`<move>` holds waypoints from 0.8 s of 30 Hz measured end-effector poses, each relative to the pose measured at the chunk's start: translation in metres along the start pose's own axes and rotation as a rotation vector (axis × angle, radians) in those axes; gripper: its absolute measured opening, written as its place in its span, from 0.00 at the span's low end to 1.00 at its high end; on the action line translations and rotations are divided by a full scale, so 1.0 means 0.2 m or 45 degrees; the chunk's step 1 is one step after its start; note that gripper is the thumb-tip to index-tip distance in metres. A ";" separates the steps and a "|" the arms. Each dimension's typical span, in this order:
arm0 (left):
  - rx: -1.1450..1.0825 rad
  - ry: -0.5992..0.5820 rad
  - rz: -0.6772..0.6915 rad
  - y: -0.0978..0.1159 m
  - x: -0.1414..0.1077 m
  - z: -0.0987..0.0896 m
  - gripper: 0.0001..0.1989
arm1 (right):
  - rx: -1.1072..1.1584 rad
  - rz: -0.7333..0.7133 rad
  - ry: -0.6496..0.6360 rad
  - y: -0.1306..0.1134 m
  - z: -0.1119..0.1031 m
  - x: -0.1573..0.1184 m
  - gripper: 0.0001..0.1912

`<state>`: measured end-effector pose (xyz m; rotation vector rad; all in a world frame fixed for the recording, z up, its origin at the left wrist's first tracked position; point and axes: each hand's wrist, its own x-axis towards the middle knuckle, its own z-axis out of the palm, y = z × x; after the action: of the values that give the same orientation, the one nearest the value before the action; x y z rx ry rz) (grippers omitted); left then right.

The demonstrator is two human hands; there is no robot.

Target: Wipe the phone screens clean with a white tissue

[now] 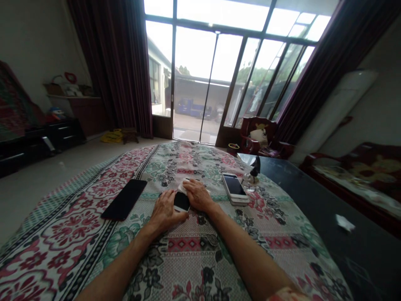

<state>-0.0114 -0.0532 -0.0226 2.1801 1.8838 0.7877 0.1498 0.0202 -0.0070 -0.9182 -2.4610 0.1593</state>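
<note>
On the patterned tablecloth in front of me lies a white-edged smartphone (182,202), its dark screen facing up. My left hand (165,210) grips it from the left side, thumb along the near edge. My right hand (198,195) presses a white tissue or cloth (183,187) against the phone's far end, fingers closed over it. Part of the phone and most of the white piece are hidden beneath the right hand. To the left, apart from my hands, a larger black smartphone (125,200) lies flat. On the right is a stack of white smartphones (234,188).
A small dark figure on a clear base (255,169) stands behind the stacked phones. Beyond the flowered tablecloth (194,246), a dark glossy table (313,200) carries a crumpled white tissue (345,223). Wooden chairs (261,133) and glass doors (200,92) are farther back.
</note>
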 end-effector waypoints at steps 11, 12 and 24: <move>0.126 0.075 -0.066 -0.07 0.01 0.02 0.35 | -0.067 0.004 -0.019 -0.03 0.03 0.02 0.13; 0.133 0.085 -0.043 -0.08 0.01 0.02 0.35 | -0.096 0.027 -0.016 -0.02 0.03 0.03 0.13; 0.118 0.084 0.053 -0.12 0.04 0.05 0.34 | -0.199 0.206 0.039 0.00 0.01 0.02 0.11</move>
<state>-0.0278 -0.0389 -0.0390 2.2825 1.9487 0.8045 0.1456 0.0233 -0.0078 -1.1782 -2.3967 0.0076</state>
